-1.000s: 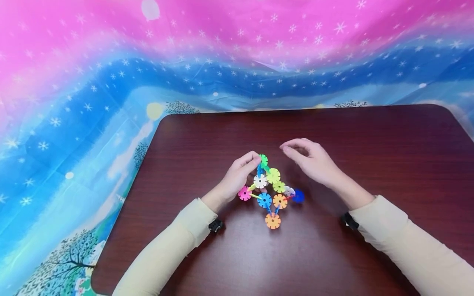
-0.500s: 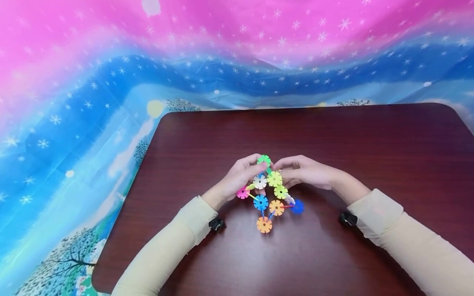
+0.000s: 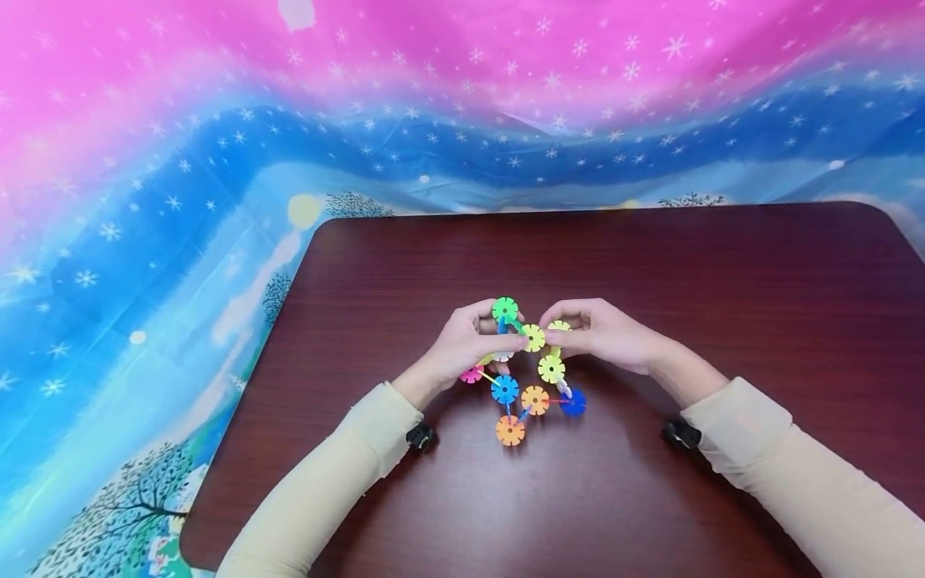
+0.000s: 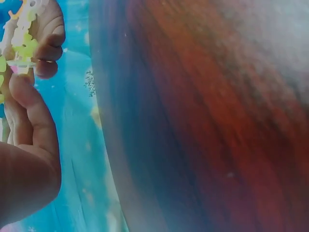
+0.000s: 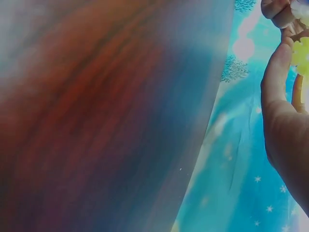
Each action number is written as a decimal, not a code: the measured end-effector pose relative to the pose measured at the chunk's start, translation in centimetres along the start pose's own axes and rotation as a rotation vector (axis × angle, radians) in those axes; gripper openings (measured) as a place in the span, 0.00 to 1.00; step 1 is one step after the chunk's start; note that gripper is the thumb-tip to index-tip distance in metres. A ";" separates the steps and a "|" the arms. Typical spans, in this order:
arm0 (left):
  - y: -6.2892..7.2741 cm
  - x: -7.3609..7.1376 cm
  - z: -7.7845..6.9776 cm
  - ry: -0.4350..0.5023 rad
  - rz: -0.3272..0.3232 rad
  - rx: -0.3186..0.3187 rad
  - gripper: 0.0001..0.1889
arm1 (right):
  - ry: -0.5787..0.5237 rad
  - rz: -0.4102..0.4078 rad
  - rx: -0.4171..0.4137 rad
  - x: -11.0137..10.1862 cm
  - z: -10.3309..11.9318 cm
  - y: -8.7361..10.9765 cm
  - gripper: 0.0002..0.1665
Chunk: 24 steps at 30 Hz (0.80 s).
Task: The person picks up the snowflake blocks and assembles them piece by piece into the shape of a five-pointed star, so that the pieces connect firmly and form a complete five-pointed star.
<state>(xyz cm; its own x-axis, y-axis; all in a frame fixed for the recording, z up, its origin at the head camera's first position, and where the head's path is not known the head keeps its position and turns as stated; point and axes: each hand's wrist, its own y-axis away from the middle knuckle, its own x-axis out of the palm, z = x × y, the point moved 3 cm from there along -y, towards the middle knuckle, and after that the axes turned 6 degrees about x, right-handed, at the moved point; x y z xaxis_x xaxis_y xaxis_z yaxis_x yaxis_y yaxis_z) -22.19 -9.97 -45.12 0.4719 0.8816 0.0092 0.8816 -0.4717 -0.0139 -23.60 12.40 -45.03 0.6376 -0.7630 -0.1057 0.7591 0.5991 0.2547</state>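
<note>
Notched plastic snowflake discs are joined edge to edge in a loop between the hands in the head view. My left hand (image 3: pixel 466 341) grips the loop's upper left, its thumb on a yellow-green disc (image 3: pixel 534 338); a green disc (image 3: pixel 505 310) stands above that thumb. My right hand (image 3: pixel 607 333) pinches another yellow disc (image 3: pixel 560 327), linked to a lower yellow disc (image 3: pixel 552 369). Blue (image 3: pixel 504 389), orange (image 3: pixel 510 430) and dark blue discs (image 3: pixel 574 402) hang below. Fingers partly hide a pink disc (image 3: pixel 472 373) and a white one. Yellow discs (image 5: pixel 301 55) also appear at the right wrist view's edge.
A dark reddish-brown table (image 3: pixel 759 321) with rounded corners lies under the hands. Behind it and along its left side hangs a pink and blue cloth (image 3: pixel 462 136) with snowflakes and trees. A black wrist device (image 3: pixel 421 437) sits at the left cuff.
My right hand, apart from the discs one second ago, has come left and down and now pinches a yellow disc. The left thumb has shifted right onto the yellow-green disc. The loop has tilted slightly.
</note>
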 end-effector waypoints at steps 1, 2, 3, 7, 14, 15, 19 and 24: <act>0.0 -0.1 0.1 0.001 -0.014 -0.003 0.22 | -0.006 -0.014 -0.009 -0.1 -0.1 0.1 0.17; 0.0 -0.2 0.1 -0.001 -0.025 -0.004 0.23 | -0.008 -0.031 -0.019 -0.1 -0.1 0.3 0.17; 0.0 -0.2 0.2 -0.003 -0.036 -0.004 0.23 | -0.013 -0.054 -0.029 -0.2 -0.2 0.4 0.17; 0.0 -0.2 0.2 0.002 -0.074 -0.003 0.22 | -0.031 -0.139 -0.069 -0.4 -0.2 1.0 0.21; -0.5 0.5 0.1 0.064 -0.120 0.009 0.20 | -0.046 -0.257 -0.109 -0.4 0.2 1.5 0.20; -0.6 0.6 0.1 0.074 -0.125 0.015 0.20 | -0.051 -0.270 -0.109 -0.4 0.3 1.5 0.20; -0.8 1.1 -0.1 0.114 -0.147 0.029 0.19 | -0.057 -0.318 -0.097 -0.2 0.7 1.8 0.23; -0.9 1.4 -0.4 0.141 -0.188 0.040 0.21 | -0.081 -0.371 -0.083 0.0 0.9 2.0 0.24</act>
<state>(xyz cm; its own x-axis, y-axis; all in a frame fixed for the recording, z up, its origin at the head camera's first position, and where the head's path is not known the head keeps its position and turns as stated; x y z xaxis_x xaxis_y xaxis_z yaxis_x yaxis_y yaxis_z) -22.33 -8.35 -44.70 0.2986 0.9418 0.1546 0.9543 -0.2963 -0.0384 -22.15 13.39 -43.63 0.3083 -0.9462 -0.0988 0.9463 0.2943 0.1341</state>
